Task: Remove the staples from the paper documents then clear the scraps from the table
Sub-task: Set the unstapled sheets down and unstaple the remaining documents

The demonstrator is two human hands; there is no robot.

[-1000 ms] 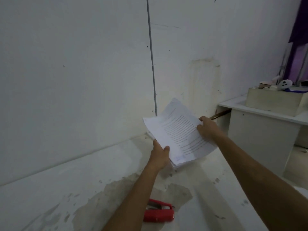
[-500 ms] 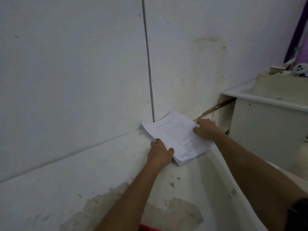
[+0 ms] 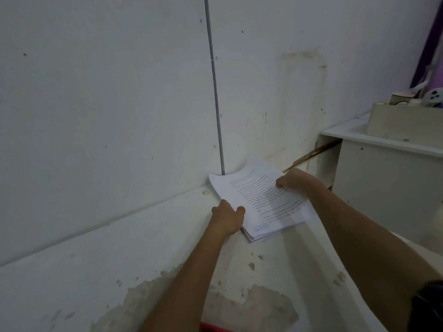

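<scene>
The paper stack [image 3: 259,202], tilted up off the worktop [image 3: 119,259] a second ago, has been laid flat at the foot of the wall seam [image 3: 215,92]. It is still grasped: left hand [image 3: 227,218] at the near-left edge, right hand [image 3: 293,182] curled on the far-right edge. The documents are judged set aside.

One stack of white printed paper sheets [image 3: 259,200] lies on one worn white surface [image 3: 119,259], with two bare hands, left [image 3: 227,218] and right [image 3: 293,180], one red object [image 3: 213,328] near, and one white cabinet [image 3: 383,183] far right.
</scene>
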